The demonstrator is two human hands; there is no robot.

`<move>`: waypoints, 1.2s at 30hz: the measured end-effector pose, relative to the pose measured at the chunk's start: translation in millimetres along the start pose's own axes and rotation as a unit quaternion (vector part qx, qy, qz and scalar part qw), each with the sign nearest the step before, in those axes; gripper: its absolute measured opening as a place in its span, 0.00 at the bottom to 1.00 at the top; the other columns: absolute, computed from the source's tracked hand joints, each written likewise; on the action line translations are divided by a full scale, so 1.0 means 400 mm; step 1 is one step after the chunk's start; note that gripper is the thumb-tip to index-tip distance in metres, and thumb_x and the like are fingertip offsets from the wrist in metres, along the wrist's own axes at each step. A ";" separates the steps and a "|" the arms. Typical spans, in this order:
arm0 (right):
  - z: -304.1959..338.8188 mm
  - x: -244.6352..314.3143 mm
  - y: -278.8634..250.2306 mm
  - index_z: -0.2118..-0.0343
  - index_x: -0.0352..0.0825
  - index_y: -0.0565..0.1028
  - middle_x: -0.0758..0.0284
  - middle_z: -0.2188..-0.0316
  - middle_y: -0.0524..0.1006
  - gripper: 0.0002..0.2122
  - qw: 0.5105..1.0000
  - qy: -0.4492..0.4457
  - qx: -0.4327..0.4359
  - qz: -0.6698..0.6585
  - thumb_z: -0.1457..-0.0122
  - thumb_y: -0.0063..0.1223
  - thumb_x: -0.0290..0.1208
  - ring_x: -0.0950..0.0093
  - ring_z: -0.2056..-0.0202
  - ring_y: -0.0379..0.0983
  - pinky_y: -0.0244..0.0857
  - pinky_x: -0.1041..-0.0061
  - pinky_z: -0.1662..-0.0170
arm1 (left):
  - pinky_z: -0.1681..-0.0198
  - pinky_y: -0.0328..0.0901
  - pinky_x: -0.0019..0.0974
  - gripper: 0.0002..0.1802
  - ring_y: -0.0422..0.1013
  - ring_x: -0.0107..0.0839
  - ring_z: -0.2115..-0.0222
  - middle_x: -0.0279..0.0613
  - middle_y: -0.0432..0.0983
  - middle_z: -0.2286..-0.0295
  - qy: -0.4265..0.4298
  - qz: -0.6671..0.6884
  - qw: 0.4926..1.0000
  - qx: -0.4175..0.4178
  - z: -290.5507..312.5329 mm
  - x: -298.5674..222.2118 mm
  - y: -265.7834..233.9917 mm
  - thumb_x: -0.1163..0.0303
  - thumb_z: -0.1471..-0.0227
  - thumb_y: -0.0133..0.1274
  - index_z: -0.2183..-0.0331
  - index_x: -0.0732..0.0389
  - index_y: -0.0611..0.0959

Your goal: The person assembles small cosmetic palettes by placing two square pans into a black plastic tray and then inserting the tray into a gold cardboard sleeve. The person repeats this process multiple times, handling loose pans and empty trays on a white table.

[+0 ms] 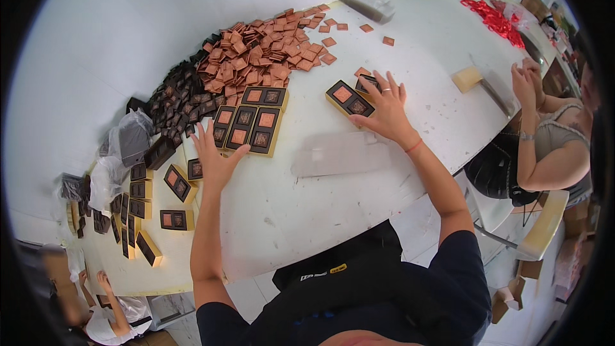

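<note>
My left hand (pixel 216 161) is spread, fingers apart, at the left edge of a block of small black-and-gold boxes (pixel 277 122). Its thumb reaches along the block's front side. Each box holds a copper square and a black square in two compartments. Farther right, my right hand (pixel 388 114) lies with stretched fingers over another pair of these boxes. The nearer one (pixel 350 98) shows its copper and black squares; the one behind (pixel 368 84) is partly hidden under my fingers. A loose copper square (pixel 362 72) lies just beyond them.
Copper squares (pixel 256 48) and black squares (pixel 179 99) are heaped at the back left. More filled boxes (pixel 176 220) stand front left. A clear plastic tray (pixel 339 154) lies centre, another plastic pack (pixel 366 4) far back. Co-workers sit right (pixel 556 147) and lower left (pixel 109 317).
</note>
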State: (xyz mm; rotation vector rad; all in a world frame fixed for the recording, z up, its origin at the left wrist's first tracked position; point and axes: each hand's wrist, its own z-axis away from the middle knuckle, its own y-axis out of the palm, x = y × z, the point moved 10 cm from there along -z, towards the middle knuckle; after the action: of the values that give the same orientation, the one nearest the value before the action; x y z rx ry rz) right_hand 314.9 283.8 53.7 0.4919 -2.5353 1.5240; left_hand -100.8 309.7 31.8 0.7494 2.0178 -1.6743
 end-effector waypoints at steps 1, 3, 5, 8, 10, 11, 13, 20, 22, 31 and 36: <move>-0.010 0.006 0.017 0.38 0.49 0.67 0.56 0.37 0.59 0.42 1.000 -0.002 0.027 -0.002 0.58 0.66 0.59 0.46 0.34 0.45 0.36 0.35 0.38 | 0.36 0.38 0.65 0.65 0.34 0.62 0.33 0.60 0.39 0.34 -0.002 -0.102 0.994 0.037 -0.021 0.021 0.008 0.40 0.63 0.68 0.33 0.51 0.50; -0.024 0.021 0.052 0.39 0.51 0.67 0.57 0.37 0.60 0.39 0.996 -0.011 0.083 -0.009 0.56 0.64 0.58 0.46 0.34 0.46 0.36 0.33 0.38 | 0.39 0.36 0.75 0.70 0.31 0.69 0.35 0.60 0.35 0.33 0.004 -0.184 0.979 0.090 -0.049 0.062 0.015 0.30 0.72 0.67 0.33 0.38 0.50; -0.021 0.024 0.077 0.39 0.53 0.68 0.58 0.36 0.59 0.37 0.995 -0.022 0.093 0.000 0.55 0.63 0.55 0.46 0.34 0.46 0.35 0.31 0.39 | 0.39 0.37 0.75 0.70 0.32 0.70 0.35 0.59 0.35 0.33 0.007 -0.174 0.974 0.145 -0.060 0.076 0.036 0.30 0.72 0.67 0.33 0.37 0.50; -0.012 0.004 0.079 0.40 0.54 0.69 0.59 0.36 0.59 0.33 0.996 -0.018 0.085 0.011 0.54 0.60 0.43 0.47 0.34 0.49 0.35 0.30 0.39 | 0.39 0.45 0.71 0.68 0.38 0.71 0.36 0.57 0.36 0.33 0.048 -0.159 0.971 0.174 -0.076 0.089 0.069 0.31 0.72 0.67 0.33 0.38 0.53; -0.007 -0.039 0.062 0.40 0.54 0.69 0.59 0.36 0.59 0.32 0.997 -0.005 0.072 0.029 0.54 0.60 0.41 0.47 0.35 0.49 0.36 0.30 0.39 | 0.38 0.48 0.67 0.66 0.40 0.71 0.36 0.57 0.36 0.33 0.060 -0.126 0.974 0.179 -0.070 0.044 0.097 0.31 0.71 0.67 0.34 0.38 0.55; -0.007 -0.066 0.051 0.40 0.54 0.69 0.59 0.36 0.60 0.32 0.997 0.006 0.068 0.034 0.55 0.59 0.38 0.46 0.35 0.49 0.36 0.30 0.39 | 0.39 0.52 0.63 0.65 0.41 0.71 0.36 0.58 0.35 0.33 0.058 -0.155 0.969 0.182 -0.071 0.023 0.100 0.32 0.71 0.68 0.34 0.40 0.58; -0.006 -0.127 0.035 0.41 0.54 0.70 0.58 0.36 0.61 0.32 0.996 0.023 0.069 0.045 0.54 0.58 0.36 0.47 0.35 0.49 0.34 0.32 0.38 | 0.38 0.51 0.64 0.65 0.41 0.71 0.36 0.59 0.35 0.33 0.078 -0.150 0.969 0.182 -0.070 0.007 0.119 0.32 0.71 0.68 0.34 0.40 0.57; 0.004 -0.264 -0.044 0.39 0.46 0.67 0.58 0.36 0.60 0.32 0.997 0.036 0.010 0.074 0.52 0.58 0.33 0.52 0.34 0.49 0.31 0.41 0.35 | 0.39 0.45 0.70 0.69 0.34 0.68 0.34 0.48 0.35 0.32 0.157 -0.145 0.960 0.180 -0.076 -0.122 0.198 0.30 0.73 0.68 0.33 0.38 0.54; 0.028 -0.170 -0.092 0.38 0.42 0.65 0.58 0.35 0.59 0.34 1.000 0.003 -0.029 0.004 0.51 0.60 0.36 0.52 0.33 0.48 0.32 0.43 0.34 | 0.38 0.42 0.71 0.70 0.32 0.66 0.34 0.47 0.35 0.32 0.173 -0.177 0.950 0.191 -0.078 -0.167 0.212 0.29 0.75 0.67 0.33 0.37 0.54; 0.213 0.177 -0.012 0.39 0.37 0.63 0.61 0.47 0.68 0.44 0.964 -0.168 0.181 -0.095 0.58 0.67 0.53 0.60 0.46 0.63 0.50 0.56 0.39 | 0.40 0.43 0.68 0.67 0.32 0.57 0.32 0.43 0.38 0.32 0.195 -0.187 0.922 0.276 -0.081 -0.246 0.265 0.35 0.75 0.70 0.34 0.37 0.59; 0.278 0.153 -0.065 0.41 0.37 0.66 0.63 0.51 0.70 0.43 0.939 -0.194 0.252 -0.134 0.63 0.70 0.47 0.62 0.49 0.64 0.53 0.61 0.41 | 0.39 0.42 0.66 0.65 0.35 0.57 0.33 0.42 0.41 0.32 0.248 -0.187 0.912 0.269 -0.029 -0.319 0.306 0.36 0.74 0.70 0.35 0.39 0.60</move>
State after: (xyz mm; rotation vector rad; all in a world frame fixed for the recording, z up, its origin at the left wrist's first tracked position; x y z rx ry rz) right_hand 271.9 162.4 39.9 1.2592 -2.1565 2.1283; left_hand 75.9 319.4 20.2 1.1160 2.1311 -2.5371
